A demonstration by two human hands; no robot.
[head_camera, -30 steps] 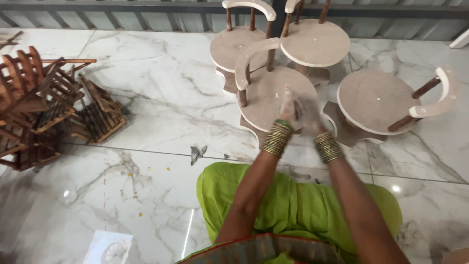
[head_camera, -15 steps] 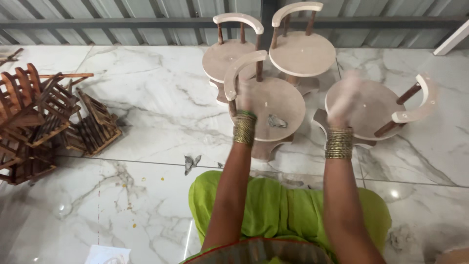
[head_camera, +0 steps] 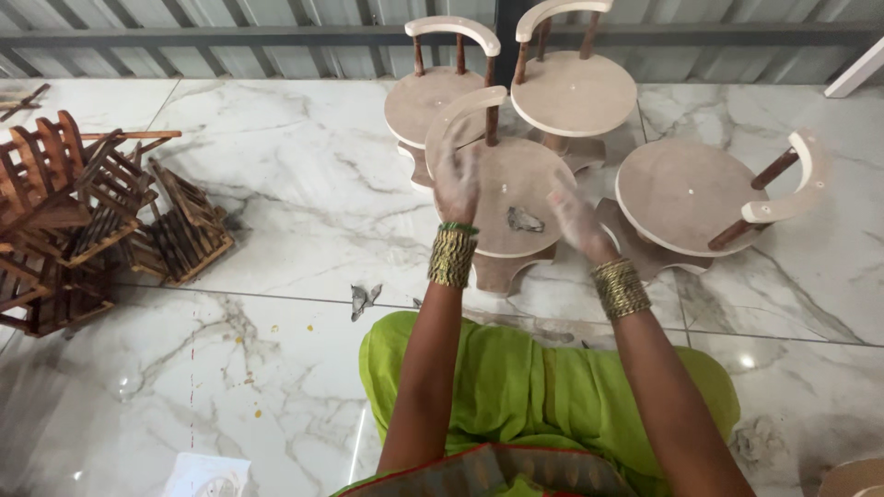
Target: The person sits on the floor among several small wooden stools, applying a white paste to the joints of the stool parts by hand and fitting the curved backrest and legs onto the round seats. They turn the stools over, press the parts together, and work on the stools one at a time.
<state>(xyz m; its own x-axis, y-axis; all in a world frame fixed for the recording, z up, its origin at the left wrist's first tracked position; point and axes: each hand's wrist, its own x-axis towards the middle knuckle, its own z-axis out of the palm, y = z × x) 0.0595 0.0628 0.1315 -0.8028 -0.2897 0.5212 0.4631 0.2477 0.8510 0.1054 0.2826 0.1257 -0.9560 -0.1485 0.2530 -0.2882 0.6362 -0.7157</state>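
Four small round-seated wooden chairs stand on the marble floor in the head view, and a seated person's two bare hands are raised over the nearest one, the middle chair. The left hand is lifted, fingers together and loosely extended, holding nothing, just in front of the chair's curved backrest; the right hand hovers at the seat's right edge, palm turned inward, fingers open and likewise empty (both look dusted pale and slightly blurred). Both forearms reach straight forward from the lap, each wrist stacked with gold bangles, above a green garment. A small grey scrap lies on the seat between the hands. The step in hand appears to be handling or checking this chair; any next move would call for closing the hands on the seat rim or backrest, since neither touches it clearly now. Two more chairs stand behind, toward the far wall, and a tipped chair lies near the right. Dark slatted wooden racks are piled at the floor's left edge.
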